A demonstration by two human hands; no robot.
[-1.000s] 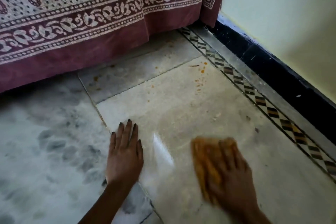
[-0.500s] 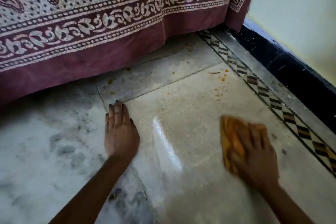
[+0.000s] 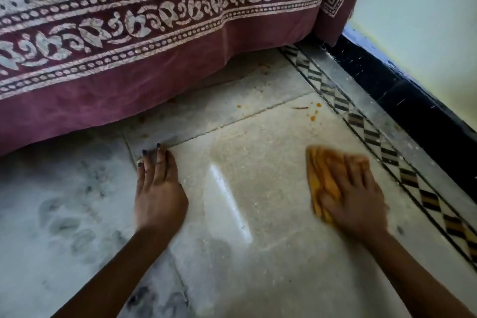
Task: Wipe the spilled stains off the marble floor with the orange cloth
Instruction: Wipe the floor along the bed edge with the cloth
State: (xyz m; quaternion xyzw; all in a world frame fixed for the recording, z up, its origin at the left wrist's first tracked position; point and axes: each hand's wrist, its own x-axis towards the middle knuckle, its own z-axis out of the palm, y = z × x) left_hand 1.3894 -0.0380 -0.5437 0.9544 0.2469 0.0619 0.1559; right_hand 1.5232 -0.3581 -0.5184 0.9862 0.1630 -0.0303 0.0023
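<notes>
The crumpled orange cloth (image 3: 321, 178) is pressed onto the pale marble floor (image 3: 258, 273) under the right hand (image 3: 356, 199), its fingers flat and nearly straight (blurred), near the floor's right patterned edge (image 3: 374, 138). The left hand (image 3: 160, 193) is laid flat with straight fingers, nothing held. Small orange spilled stains (image 3: 313, 112) are seen beyond the cloth, toward the far right corner.

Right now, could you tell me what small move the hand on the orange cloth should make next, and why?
Probably the right hand should push the orange cloth forward to the orange spots beside the patterned border. They lie ahead of the cloth, not yet wiped, and the left hand rests flat on the marble floor.
</notes>
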